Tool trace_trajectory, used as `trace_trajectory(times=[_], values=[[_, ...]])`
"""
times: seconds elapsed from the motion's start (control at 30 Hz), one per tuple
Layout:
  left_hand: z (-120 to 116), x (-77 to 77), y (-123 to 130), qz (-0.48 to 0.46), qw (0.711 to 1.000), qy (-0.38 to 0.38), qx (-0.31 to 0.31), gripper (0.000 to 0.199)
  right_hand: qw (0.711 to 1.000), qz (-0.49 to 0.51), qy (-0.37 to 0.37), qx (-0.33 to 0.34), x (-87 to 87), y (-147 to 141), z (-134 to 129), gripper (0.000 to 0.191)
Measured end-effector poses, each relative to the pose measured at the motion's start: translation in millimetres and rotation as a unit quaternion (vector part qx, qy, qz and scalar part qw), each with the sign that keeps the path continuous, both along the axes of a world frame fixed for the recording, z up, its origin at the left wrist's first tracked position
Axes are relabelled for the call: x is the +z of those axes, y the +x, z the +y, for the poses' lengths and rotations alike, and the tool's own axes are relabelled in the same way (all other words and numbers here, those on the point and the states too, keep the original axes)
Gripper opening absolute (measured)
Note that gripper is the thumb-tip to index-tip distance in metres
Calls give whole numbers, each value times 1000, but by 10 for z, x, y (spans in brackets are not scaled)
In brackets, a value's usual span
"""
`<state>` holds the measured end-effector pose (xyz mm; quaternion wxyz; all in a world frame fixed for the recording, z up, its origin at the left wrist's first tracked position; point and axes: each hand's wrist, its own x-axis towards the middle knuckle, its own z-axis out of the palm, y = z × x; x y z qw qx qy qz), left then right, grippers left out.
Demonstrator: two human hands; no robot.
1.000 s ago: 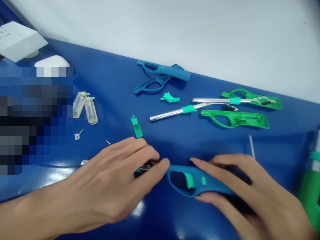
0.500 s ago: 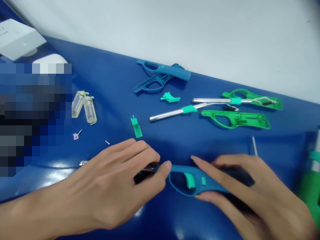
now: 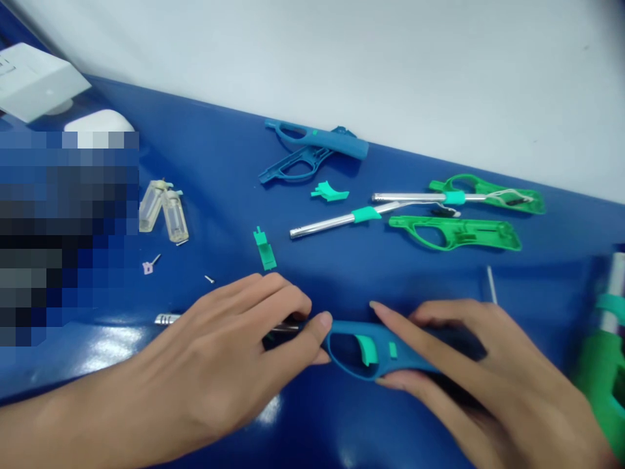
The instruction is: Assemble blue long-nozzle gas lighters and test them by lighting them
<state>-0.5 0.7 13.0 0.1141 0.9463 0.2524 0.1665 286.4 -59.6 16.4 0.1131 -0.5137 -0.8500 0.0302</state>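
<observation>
A blue lighter handle point(image 3: 383, 335) with a teal trigger inside its loop lies across the lower middle. My left hand point(image 3: 258, 352) is closed round its narrow front end and the metal tube point(image 3: 166, 318), whose tip sticks out to the left of the hand. The thumb presses at the loop's front corner. My right hand point(image 3: 469, 365) grips the handle's body from the right, fingers on its upper side and thumb along the lower edge. The handle's rear end is hidden under that hand.
Beyond my hands lie blue shells point(image 3: 336, 140), green shells point(image 3: 463, 232), metal tubes point(image 3: 327, 225), teal parts point(image 3: 265, 251) and clear tanks point(image 3: 176, 216). Small screws point(image 3: 209, 279) are at left. A green lighter point(image 3: 598, 371) stands at the right edge, a white box point(image 3: 41, 78) top left.
The view has shifted slightly. Both hands keep their hold on the blue handle, and the metal tube's tip shows more clearly beyond my left wrist.
</observation>
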Motion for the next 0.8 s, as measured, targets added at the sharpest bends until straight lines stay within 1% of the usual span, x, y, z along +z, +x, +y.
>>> trace_trajectory(times=[0.13,0.27,0.33,0.43,0.5,0.57,0.67,0.7,0.8], values=[[8,0,17,-17,999,-30,10,23,998,34,-42,16,68,32,47,40],[5,4,29,-42,999,-26,8,20,997,44,-57,3,84,43,38,34],[-13,-1,25,-35,999,-24,6,21,998,46,-51,-8,64,30,20,33],[-54,-20,13,-18,1000,-18,1,30,998,48,-42,-17,30,14,-14,31],[-80,-31,7,-20,1000,-9,4,35,998,48,-47,-21,15,15,-38,34],[-97,-30,7,-30,999,0,11,32,997,51,-47,-25,5,21,-55,38],[-103,12,18,-42,999,-1,18,23,997,64,-29,-28,-8,17,-54,35],[-104,34,25,-43,999,-1,18,23,997,68,-24,-30,-11,11,-49,34],[-123,91,46,-49,999,10,19,35,995,93,-13,-23,-13,-5,-45,28]])
